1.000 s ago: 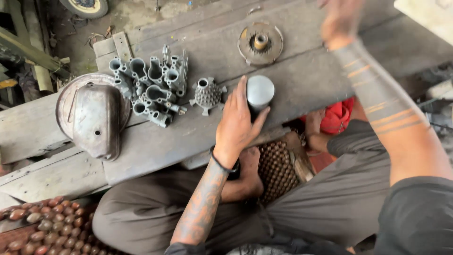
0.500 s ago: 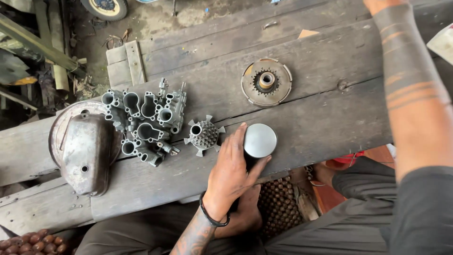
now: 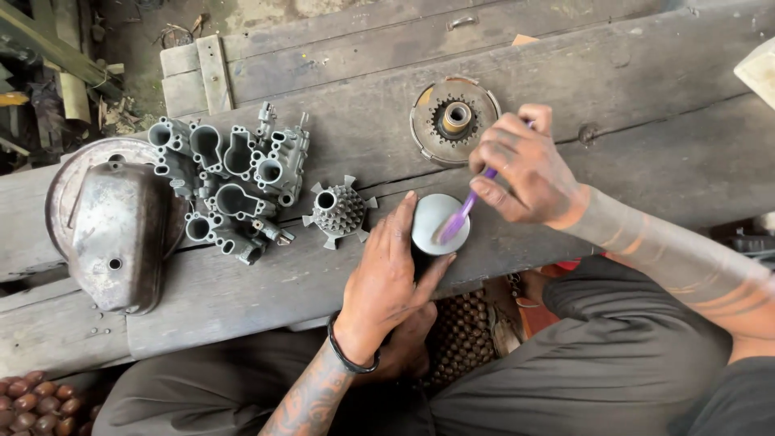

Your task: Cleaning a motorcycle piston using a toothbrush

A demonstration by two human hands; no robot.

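Note:
A round grey metal piston stands upright on the weathered wooden bench. My left hand wraps around its left side and steadies it. My right hand grips a purple toothbrush whose head rests on the piston's flat top. A small finned metal part with a hole lies just left of my left hand. A round toothed clutch disc sits behind the piston, beside my right hand.
A grey cast engine block with several round ports lies left of centre. A dull metal cover rests on a round plate at the bench's left end. Brown beads show at the bottom left. My dark trousers lie below the bench edge.
My right hand has come down from the top right with a purple toothbrush and set it on the piston top. My left hand stays on the piston. The view has shifted.

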